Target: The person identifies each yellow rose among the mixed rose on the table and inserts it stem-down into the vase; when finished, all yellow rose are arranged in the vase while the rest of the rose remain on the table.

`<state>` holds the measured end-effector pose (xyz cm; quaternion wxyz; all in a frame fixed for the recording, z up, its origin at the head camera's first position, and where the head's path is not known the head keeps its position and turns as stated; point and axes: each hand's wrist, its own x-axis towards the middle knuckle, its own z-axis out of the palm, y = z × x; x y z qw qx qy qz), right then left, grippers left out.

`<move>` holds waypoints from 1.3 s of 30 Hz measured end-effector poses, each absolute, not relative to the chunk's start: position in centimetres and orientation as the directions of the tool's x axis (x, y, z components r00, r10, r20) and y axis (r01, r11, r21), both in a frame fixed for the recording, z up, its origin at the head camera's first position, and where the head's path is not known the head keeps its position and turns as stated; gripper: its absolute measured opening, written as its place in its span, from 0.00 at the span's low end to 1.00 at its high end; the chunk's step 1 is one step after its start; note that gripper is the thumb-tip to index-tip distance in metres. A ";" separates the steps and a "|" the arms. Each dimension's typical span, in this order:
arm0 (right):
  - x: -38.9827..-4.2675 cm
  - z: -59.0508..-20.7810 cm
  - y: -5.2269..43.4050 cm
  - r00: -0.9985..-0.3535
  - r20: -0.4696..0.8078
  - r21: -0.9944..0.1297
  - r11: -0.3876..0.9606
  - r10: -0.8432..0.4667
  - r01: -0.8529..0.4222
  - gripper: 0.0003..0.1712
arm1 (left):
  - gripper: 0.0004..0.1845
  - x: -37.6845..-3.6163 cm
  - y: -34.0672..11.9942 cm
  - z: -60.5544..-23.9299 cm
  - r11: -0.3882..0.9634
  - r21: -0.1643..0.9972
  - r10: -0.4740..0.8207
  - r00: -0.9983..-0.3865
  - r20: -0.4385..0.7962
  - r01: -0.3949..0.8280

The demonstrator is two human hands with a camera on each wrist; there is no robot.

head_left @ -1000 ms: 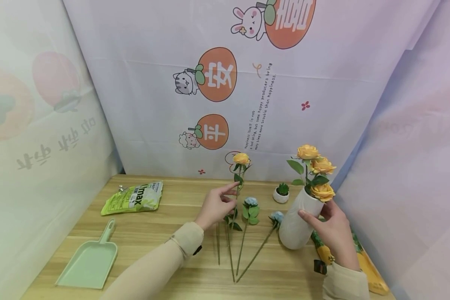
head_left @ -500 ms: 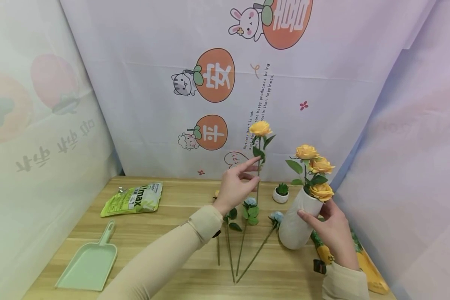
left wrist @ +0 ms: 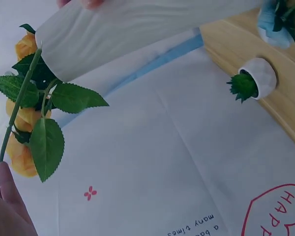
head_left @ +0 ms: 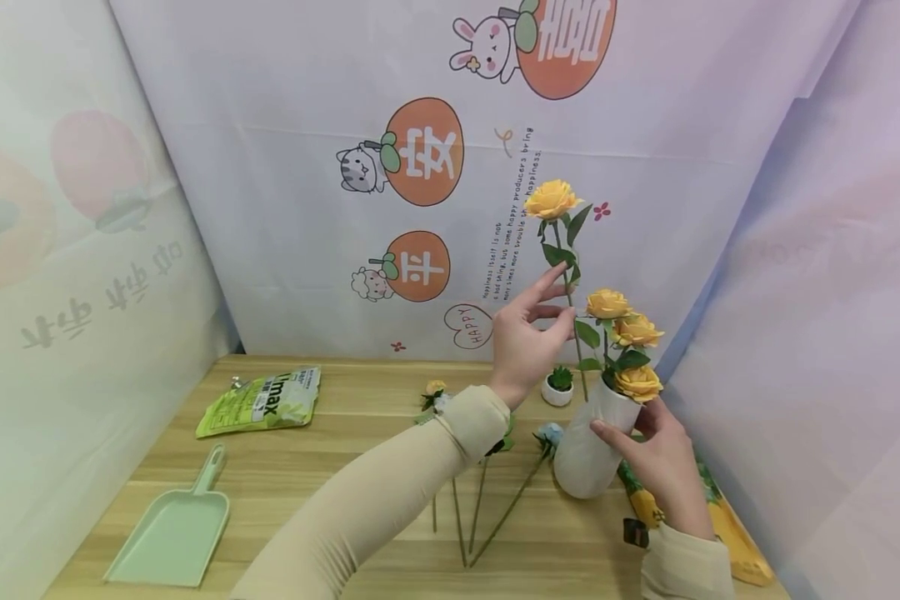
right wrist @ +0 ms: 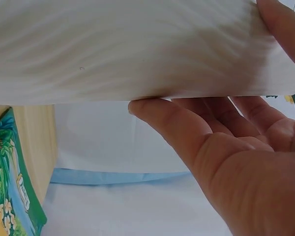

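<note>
1. Yellow rose (head_left: 552,200) is held raised, bloom uppermost, to the left of the white vase (head_left: 592,446). Its stem (left wrist: 20,101) is pinched between the thumb and fingers of the left hand (head_left: 528,337). The grip is taken below the bloom; by this, it is judged, the petals are spared pressure and the lower stem is left free.
2. The stem's lower end is found at the vase's mouth; whether the rim is touched cannot be confirmed.
3. The vase is tilted, mouth leaning right, and is clasped by the right hand (head_left: 660,462), thumb on the near face, fingers behind. Steadiness is judged to be the reason. Whether the base is borne by the table (head_left: 360,392) cannot be told.
4. Three yellow roses (head_left: 635,331) are contained in the vase, blooms above the rim.
5. A blue flower (head_left: 549,435) is laid just beside the vase; further stems are partly covered by the left sleeve (head_left: 390,483). Blooms are pointed away from the person, presumably for orderly access.
6. Farther out are noted a potted plant (head_left: 557,387), a green pouch (head_left: 258,404), a dustpan (head_left: 172,533) and a yellow packet (head_left: 742,542).
</note>
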<state>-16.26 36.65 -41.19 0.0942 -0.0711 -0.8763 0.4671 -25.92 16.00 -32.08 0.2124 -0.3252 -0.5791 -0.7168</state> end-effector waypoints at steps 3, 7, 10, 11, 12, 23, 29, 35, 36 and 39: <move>-16.2 -41.2 36.6 -0.972 0.107 -0.832 0.554 0.210 0.028 0.60 | 0.32 -25.9 16.8 -31.8 -0.235 0.671 0.023 -0.686 0.727 0.703; -16.2 -41.2 36.6 -0.971 0.113 -0.834 0.552 0.209 0.022 0.60 | 0.32 -25.8 17.4 -31.6 -0.202 0.658 -0.039 -0.677 0.735 0.726; -16.2 -41.2 36.6 -0.971 0.114 -0.834 0.551 0.211 0.022 0.61 | 0.31 -25.7 17.7 -31.5 -0.190 0.653 -0.059 -0.672 0.738 0.733; -16.2 -41.2 36.7 -0.971 0.115 -0.833 0.553 0.211 0.022 0.61 | 0.31 -25.7 17.9 -31.5 -0.189 0.651 -0.062 -0.670 0.740 0.735; -16.3 -41.2 36.7 -0.971 0.116 -0.832 0.555 0.211 0.021 0.61 | 0.31 -25.7 18.0 -31.6 -0.186 0.650 -0.065 -0.669 0.740 0.737; -16.4 -41.3 36.7 -0.972 0.109 -0.832 0.555 0.208 0.025 0.61 | 0.30 -26.1 19.0 -32.9 -0.153 0.614 -0.022 -0.624 0.781 0.774; -16.4 -41.2 36.8 -0.973 0.105 -0.833 0.553 0.206 0.027 0.61 | 0.28 -26.1 19.3 -34.2 -0.133 0.588 -0.007 -0.594 0.804 0.798; -16.4 -41.3 36.8 -0.970 0.126 -0.829 0.559 0.206 0.011 0.59 | 0.27 -25.9 19.8 -35.9 -0.142 0.589 -0.002 -0.596 0.803 0.795; -16.4 -41.3 36.8 -0.970 0.131 -0.828 0.561 0.206 0.007 0.59 | 0.27 -25.8 19.8 -36.1 -0.144 0.597 0.006 -0.603 0.798 0.789; -16.4 -41.3 36.8 -0.968 0.144 -0.825 0.566 0.206 -0.003 0.59 | 0.27 -25.5 19.8 -36.7 -0.145 0.619 0.030 -0.622 0.782 0.772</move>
